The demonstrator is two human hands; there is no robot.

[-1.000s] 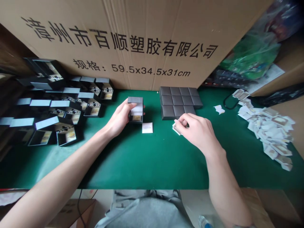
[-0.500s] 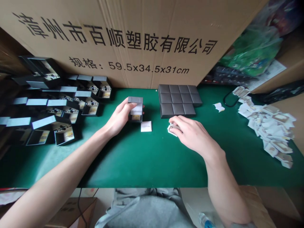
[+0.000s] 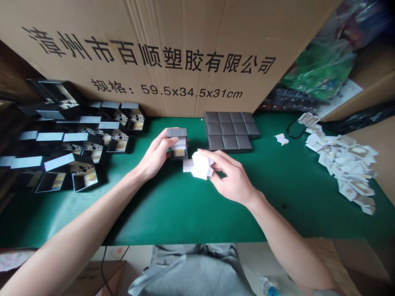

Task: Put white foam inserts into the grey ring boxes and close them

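My left hand (image 3: 157, 153) is closed around a small dark hinged box (image 3: 178, 155), its lid raised and its thumb side toward the lid's pale inner face. A yellowish patch shows inside the box. Between the fingers and thumb of my right hand (image 3: 231, 174) is a white folded paper insert (image 3: 201, 166), just right of the box and apart from it. Partly covered by the insert, a small white card (image 3: 187, 165) lies on the green table (image 3: 185, 209).
Several open dark boxes (image 3: 84, 176) stand in rows at the left. Closed dark boxes (image 3: 230, 128) form a block behind my right hand. A heap of white inserts (image 3: 345, 160) lies at the right, with a loose white piece (image 3: 281, 139) nearby. Behind stands a large carton (image 3: 173, 24).
My right hand has moved left with the white paper insert, turning its broad white face into view, up beside the box. My left hand still holds the box in nearly the same place.
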